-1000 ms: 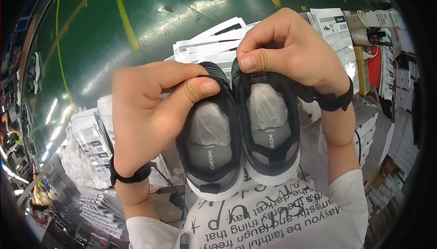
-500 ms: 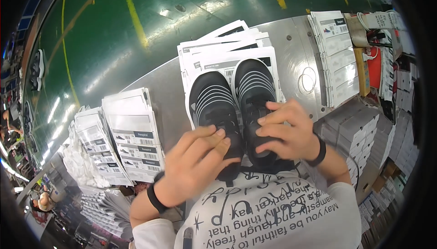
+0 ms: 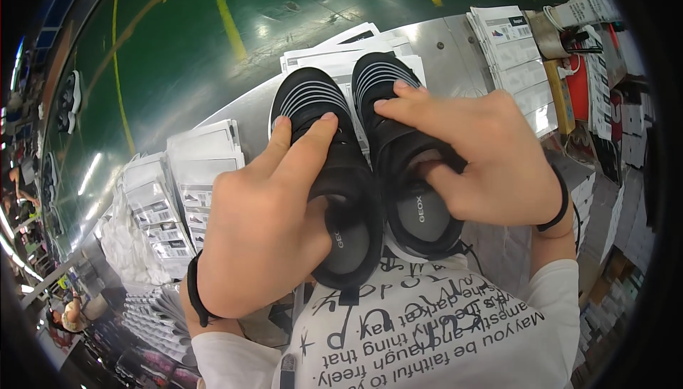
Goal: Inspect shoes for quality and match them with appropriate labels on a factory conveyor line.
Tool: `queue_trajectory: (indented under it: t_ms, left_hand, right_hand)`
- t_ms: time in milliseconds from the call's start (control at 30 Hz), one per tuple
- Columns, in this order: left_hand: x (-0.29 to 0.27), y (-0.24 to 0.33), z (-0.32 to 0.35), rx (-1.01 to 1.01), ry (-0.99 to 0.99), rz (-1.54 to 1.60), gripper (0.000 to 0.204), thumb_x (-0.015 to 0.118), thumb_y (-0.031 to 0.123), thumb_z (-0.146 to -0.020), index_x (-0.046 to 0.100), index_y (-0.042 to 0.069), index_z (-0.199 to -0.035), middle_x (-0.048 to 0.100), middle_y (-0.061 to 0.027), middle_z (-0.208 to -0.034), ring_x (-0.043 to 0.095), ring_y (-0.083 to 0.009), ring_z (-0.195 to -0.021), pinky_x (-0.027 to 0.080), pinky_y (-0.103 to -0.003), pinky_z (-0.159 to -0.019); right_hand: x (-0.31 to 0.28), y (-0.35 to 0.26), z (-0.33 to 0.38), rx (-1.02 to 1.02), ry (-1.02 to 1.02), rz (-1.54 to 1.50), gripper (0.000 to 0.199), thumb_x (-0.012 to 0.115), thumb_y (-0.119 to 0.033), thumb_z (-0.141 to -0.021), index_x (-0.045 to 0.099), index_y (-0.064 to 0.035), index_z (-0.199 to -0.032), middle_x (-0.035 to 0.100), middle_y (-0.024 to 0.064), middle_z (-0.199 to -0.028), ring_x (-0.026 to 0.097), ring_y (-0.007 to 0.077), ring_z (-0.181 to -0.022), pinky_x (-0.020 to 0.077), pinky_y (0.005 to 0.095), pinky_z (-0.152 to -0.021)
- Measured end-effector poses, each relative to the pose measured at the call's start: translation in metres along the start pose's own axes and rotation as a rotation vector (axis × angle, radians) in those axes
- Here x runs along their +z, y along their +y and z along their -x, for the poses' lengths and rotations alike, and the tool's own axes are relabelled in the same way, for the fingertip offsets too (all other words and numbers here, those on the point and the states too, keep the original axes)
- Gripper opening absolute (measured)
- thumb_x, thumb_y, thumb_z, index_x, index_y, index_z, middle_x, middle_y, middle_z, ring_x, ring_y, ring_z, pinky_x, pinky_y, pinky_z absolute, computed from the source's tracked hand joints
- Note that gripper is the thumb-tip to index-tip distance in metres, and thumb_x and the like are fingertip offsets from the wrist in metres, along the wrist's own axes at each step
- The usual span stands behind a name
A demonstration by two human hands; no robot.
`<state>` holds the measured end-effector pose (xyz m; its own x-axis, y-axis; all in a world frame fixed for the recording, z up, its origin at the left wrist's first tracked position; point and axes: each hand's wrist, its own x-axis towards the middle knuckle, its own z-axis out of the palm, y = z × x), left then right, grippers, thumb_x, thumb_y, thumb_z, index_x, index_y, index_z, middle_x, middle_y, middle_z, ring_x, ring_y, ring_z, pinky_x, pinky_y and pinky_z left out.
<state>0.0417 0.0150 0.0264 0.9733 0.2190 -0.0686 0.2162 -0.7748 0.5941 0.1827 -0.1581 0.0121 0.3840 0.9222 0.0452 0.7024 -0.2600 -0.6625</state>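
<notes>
Two black sneakers with thin white stripes across the toes lie side by side in front of me, toes pointing away. My left hand (image 3: pixel 260 236) grips the left sneaker (image 3: pixel 347 168), its thumb inside the foot opening and two fingers pressed on the lace area. On the right sneaker (image 3: pixel 395 138), my right hand (image 3: pixel 491 161) has the same kind of hold, thumb in the opening and fingertips over the front. Grey insoles show inside both. Beyond the toes, partly covered, is a pile of white printed sheets (image 3: pixel 324 58).
The metal table (image 3: pixel 452 51) carries more stacks of printed sheets at left (image 3: pixel 201 148) and far right (image 3: pixel 509 51). Crumpled white paper (image 3: pixel 124 246) lies at the left. Beyond the table is a green floor (image 3: pixel 171 54) with yellow lines. Boxes stand at right.
The sneakers have come nearer to me and their foot openings now show. Both thumbs have gone into the openings, with the fingers over the fronts.
</notes>
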Motion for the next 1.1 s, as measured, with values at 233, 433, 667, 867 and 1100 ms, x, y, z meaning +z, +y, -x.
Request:
queue_trajectory:
  t_ms: [233,433,667,867,1100]
  left_hand:
    - [-0.038,0.01,0.01,0.106,0.359,-0.031,0.054,0.06,-0.01,-0.06,0.063,-0.002,-0.113,0.066,-0.0239,-0.103,0.067,-0.0277,-0.094,0.049,-0.029,-0.088]
    - [-0.033,-0.03,0.04,0.184,0.587,0.767,0.046,0.051,0.008,-0.089,0.043,-0.004,-0.133,0.047,-0.0233,-0.133,0.057,-0.0264,-0.112,0.049,-0.033,-0.093]
    - [0.04,-0.067,-0.005,0.036,0.433,1.29,0.043,0.048,0.013,-0.093,0.042,-0.005,-0.133,0.045,-0.024,-0.133,0.057,-0.0267,-0.111,0.05,-0.034,-0.092]
    - [-0.006,-0.129,-0.037,-0.241,0.574,1.064,0.037,0.051,-0.01,-0.079,0.054,-0.006,-0.116,0.065,-0.0142,-0.098,0.065,-0.017,-0.083,0.054,-0.026,-0.075]
    - [-0.012,-0.171,-0.028,-0.182,0.194,0.18,0.04,0.055,0.013,-0.088,0.053,-0.001,-0.126,0.063,-0.0168,-0.116,0.063,-0.0221,-0.099,0.049,-0.031,-0.084]
  right_hand:
    - [-0.021,-0.026,-0.013,-0.072,0.29,-0.053,0.047,0.06,0.005,-0.064,0.063,0.0032,-0.111,0.063,0.0219,-0.113,0.065,0.0259,-0.101,0.051,0.0312,-0.089]
    - [0.012,-0.025,-0.042,0.138,0.592,-1.449,0.045,0.053,0.001,-0.086,0.044,0.0025,-0.13,0.054,0.0147,-0.125,0.057,0.0193,-0.11,0.0472,0.0304,-0.095]
    - [0.081,-0.003,-0.045,0.315,0.32,-1.584,0.045,0.051,0.001,-0.088,0.04,0.0024,-0.132,0.054,0.0143,-0.124,0.058,0.0184,-0.109,0.0476,0.0295,-0.094]
    - [0.061,0.049,-0.102,0.176,0.508,-1.088,0.062,0.054,0.015,-0.074,0.044,-0.003,-0.132,0.06,0.0112,-0.115,0.063,0.0127,-0.093,0.0536,0.0214,-0.075]
    - [0.107,0.079,-0.175,0.1,0.439,0.047,0.052,0.063,-0.023,-0.08,0.052,-0.0021,-0.126,0.057,0.0221,-0.121,0.061,0.0355,-0.095,0.0468,0.0425,-0.087]
